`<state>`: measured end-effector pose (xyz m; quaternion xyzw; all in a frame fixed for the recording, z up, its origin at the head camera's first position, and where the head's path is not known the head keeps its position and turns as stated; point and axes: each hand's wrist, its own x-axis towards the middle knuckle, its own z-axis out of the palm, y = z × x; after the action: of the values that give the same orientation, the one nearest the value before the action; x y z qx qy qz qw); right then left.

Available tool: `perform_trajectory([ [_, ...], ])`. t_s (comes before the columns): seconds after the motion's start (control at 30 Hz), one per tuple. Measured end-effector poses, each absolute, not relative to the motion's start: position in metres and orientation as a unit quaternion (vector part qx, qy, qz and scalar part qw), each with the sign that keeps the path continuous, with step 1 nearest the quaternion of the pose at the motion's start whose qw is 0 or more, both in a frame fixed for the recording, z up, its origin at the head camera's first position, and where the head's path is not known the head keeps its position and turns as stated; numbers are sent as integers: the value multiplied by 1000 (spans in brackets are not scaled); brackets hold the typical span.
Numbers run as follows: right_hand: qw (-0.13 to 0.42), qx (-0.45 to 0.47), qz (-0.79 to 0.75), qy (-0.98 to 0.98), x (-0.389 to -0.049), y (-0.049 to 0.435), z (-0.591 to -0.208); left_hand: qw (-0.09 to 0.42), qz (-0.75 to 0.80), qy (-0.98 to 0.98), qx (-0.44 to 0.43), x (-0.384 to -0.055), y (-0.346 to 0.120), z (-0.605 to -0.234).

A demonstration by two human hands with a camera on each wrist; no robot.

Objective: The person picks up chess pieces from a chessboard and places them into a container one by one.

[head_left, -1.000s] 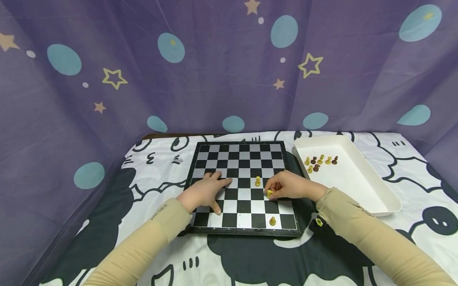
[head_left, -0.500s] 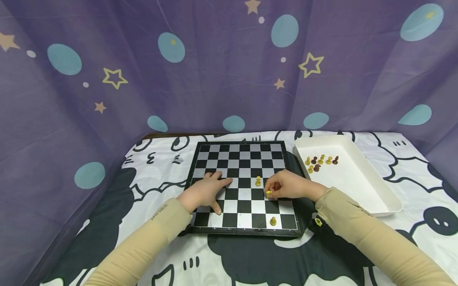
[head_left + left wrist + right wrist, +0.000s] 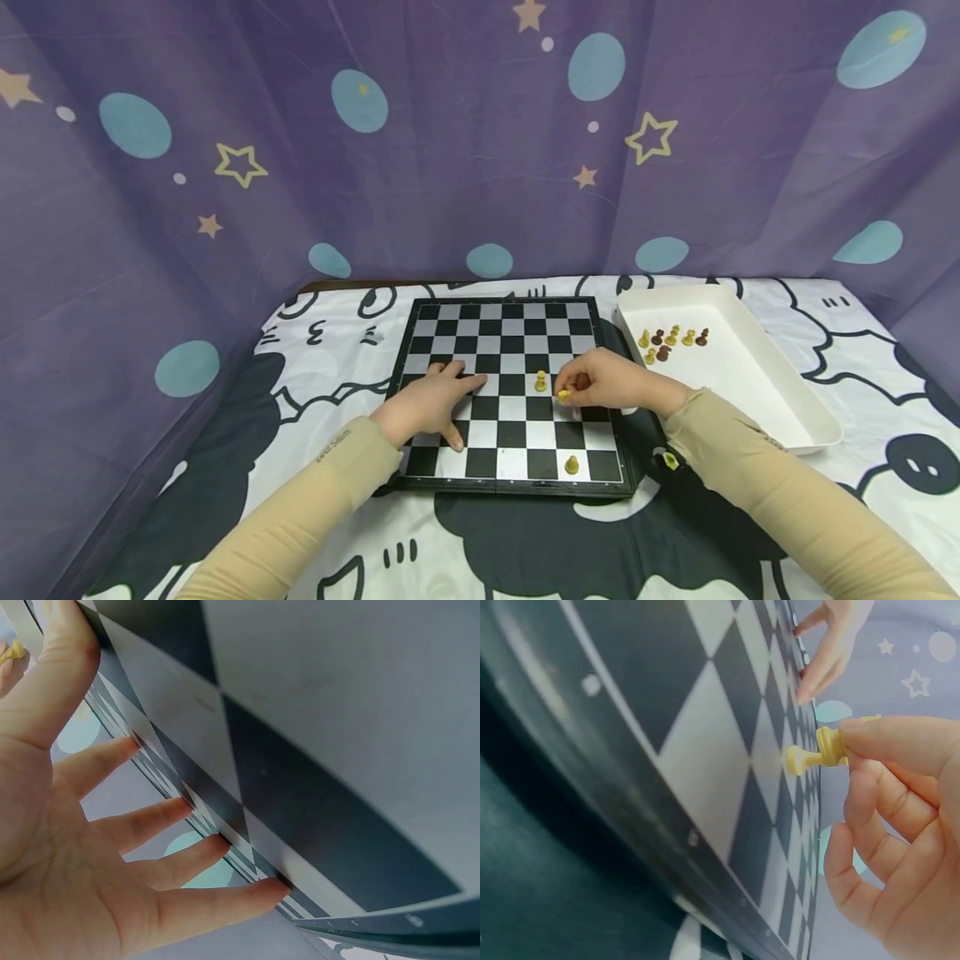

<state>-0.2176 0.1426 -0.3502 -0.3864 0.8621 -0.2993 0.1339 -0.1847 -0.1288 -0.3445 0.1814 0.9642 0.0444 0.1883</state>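
My left hand (image 3: 431,405) rests on the left side of the chessboard (image 3: 512,408), fingers spread and fingertips on the squares. In the left wrist view the thumb and fingers of this hand (image 3: 82,877) lie along the checkered surface. Above the board's right side, my right hand (image 3: 603,382) pinches a small yellow chess piece (image 3: 563,395) between thumb and forefinger. The right wrist view shows this held piece (image 3: 826,744) overlapping another yellow one behind it. That standing yellow chess piece (image 3: 540,381) is just left of my right fingertips. A yellow pawn (image 3: 572,465) stands near the front edge.
A white tray (image 3: 750,392) stands right of the board, with several yellow and dark brown chess pieces (image 3: 671,337) at its left end. A black-and-white patterned cloth (image 3: 540,550) covers the table. Behind hangs a purple curtain (image 3: 450,192).
My right hand has risen slightly from the board with the yellow chess piece pinched in it. The left hand and the other pieces have stayed in place.
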Motion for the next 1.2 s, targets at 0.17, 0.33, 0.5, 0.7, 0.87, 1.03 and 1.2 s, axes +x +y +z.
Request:
perform_trajectory([
  [0.17, 122, -386, -298, 864, -219, 147, -345, 187, 45, 964, 183, -185, -129, -345],
  [0.33, 117, -375, -306, 867, -221, 152, -341, 185, 46, 964, 185, -185, -129, -345],
  [0.5, 115, -361, -316, 870, -221, 158, -336, 186, 45, 964, 184, -185, -129, -345],
  [0.7, 105, -346, -313, 878, -223, 169, -329, 187, 42, 964, 185, -185, -130, -345],
  [0.87, 88, -336, -315, 883, -224, 179, -322, 188, 46, 964, 183, -185, -130, -346],
  [1.03, 80, -316, -318, 890, -225, 191, -314, 185, 50, 964, 183, -186, -130, -347],
  [1.2, 71, -288, -326, 898, -229, 203, -308, 182, 48, 965, 185, -185, -130, -346],
])
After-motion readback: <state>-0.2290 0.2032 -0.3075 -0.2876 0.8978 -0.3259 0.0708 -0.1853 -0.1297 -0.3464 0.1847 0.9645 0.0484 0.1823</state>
